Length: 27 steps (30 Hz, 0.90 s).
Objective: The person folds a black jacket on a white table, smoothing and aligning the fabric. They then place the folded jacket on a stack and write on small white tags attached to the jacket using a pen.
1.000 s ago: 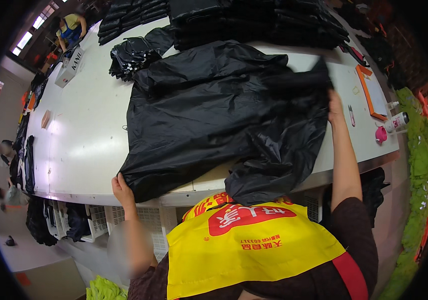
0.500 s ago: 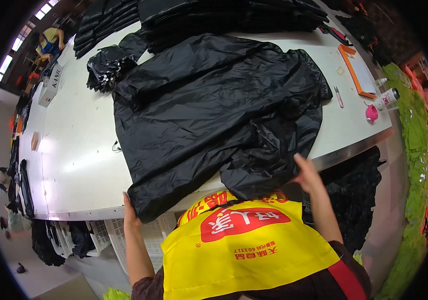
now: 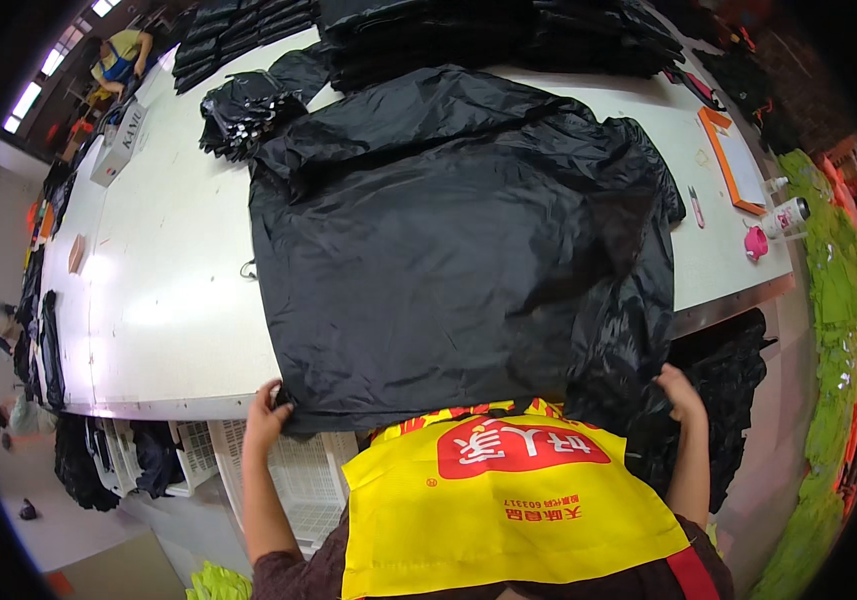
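Observation:
A large, shiny black garment (image 3: 448, 260) lies spread over the white table, its near edge hanging just past the table's front. My left hand (image 3: 266, 412) pinches the near left corner of the garment. At its near right corner my right hand (image 3: 682, 392) is closed on the edge, though its fingertips are partly hidden by the cloth. Between the two hands the lower part of the fabric lies fairly flat. Wrinkles and bunched cloth show along the right side and the far end.
Stacks of folded black garments (image 3: 418, 40) line the table's (image 3: 168, 320) far side. A bundle of black pieces (image 3: 246, 112) sits far left. On the right are small snips (image 3: 696, 207), an orange tray (image 3: 731, 160), a pink object (image 3: 755, 243) and a bottle (image 3: 786, 216). White crates (image 3: 288, 480) stand below.
The bunched near part of the garment has been spread out flat. My right hand has moved right and slightly down, and my left hand has closed on the left corner.

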Each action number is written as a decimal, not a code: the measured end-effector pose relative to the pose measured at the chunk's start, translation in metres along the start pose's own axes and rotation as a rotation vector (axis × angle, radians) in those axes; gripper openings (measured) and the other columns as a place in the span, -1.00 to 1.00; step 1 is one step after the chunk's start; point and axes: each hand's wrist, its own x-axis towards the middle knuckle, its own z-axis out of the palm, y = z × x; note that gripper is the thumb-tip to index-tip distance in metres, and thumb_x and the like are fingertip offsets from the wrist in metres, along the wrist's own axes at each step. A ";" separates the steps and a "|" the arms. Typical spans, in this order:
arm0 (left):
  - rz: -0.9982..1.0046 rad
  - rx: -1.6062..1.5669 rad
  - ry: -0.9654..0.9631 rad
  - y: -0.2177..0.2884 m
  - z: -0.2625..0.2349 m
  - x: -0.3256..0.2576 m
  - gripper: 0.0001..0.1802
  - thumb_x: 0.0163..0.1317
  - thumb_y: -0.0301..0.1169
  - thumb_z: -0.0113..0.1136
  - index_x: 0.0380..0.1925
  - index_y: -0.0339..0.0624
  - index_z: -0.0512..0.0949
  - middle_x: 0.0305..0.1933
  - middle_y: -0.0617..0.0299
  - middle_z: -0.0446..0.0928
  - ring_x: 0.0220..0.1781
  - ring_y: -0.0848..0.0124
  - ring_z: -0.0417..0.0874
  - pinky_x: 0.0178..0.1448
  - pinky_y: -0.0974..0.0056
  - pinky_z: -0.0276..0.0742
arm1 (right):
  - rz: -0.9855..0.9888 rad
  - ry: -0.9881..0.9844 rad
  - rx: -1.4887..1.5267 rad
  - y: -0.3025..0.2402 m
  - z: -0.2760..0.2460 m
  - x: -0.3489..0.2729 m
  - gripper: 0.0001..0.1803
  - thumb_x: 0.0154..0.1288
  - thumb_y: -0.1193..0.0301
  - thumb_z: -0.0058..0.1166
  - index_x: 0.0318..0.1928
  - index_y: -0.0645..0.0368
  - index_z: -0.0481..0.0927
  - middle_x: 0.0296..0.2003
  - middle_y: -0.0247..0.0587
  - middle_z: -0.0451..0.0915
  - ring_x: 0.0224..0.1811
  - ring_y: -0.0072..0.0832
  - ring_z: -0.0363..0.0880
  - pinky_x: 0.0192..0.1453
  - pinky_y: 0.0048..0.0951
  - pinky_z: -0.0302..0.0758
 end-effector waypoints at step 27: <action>1.084 0.902 1.016 0.218 -0.030 -0.037 -0.75 -0.20 -0.58 0.15 -0.41 -0.15 0.62 -0.29 0.18 0.59 -0.27 0.23 0.55 -0.15 0.20 0.46 | -0.414 0.369 -0.845 -0.092 0.142 0.081 -0.07 0.17 -0.09 0.02 0.42 0.00 -0.05 0.43 0.09 -0.23 0.45 0.16 -0.32 0.30 0.40 -0.18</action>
